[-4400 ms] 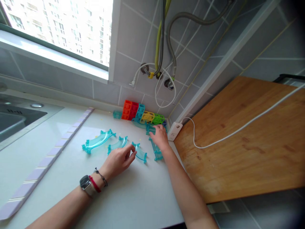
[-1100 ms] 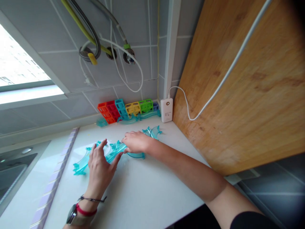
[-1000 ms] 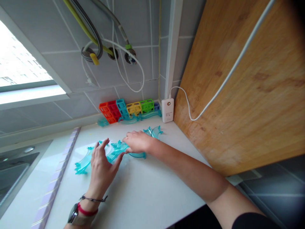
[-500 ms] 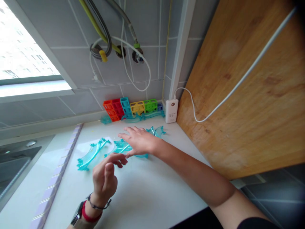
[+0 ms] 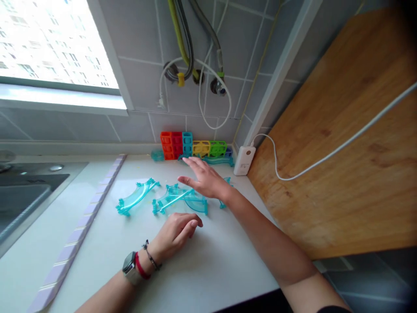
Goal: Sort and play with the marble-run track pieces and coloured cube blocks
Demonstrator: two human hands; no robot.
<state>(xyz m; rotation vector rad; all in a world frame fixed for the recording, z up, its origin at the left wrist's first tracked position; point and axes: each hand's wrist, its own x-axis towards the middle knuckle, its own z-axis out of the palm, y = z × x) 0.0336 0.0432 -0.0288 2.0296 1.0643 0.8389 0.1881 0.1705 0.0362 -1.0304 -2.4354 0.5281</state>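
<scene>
My right hand [image 5: 208,177] reaches over the counter with its fingers stretched out and thumb apart, holding nothing that I can see. Its fingertips lie in front of a row of translucent turquoise toy track pieces [image 5: 217,160], partly hiding it. Below it lie overlapping curved turquoise track pieces [image 5: 176,199]. Another curved track piece [image 5: 137,196] rests by itself to the left, and one more [image 5: 223,203] is mostly hidden behind my right wrist. My left hand [image 5: 178,232] is loosely curled, palm down, just in front of the overlapping pieces; nothing shows in its fingers.
Colored hollow blocks [image 5: 172,146] stand stacked against the tiled wall. A white power bank [image 5: 244,161] with a cable leans by the wooden board [image 5: 332,152] on the right. A lilac edging strip [image 5: 80,230] runs between the work area and the sink [image 5: 26,200].
The view has turned, shifting the scene. My right hand has moved off the overlapping track pieces toward the back row. My left hand has turned palm down and come nearer the counter.
</scene>
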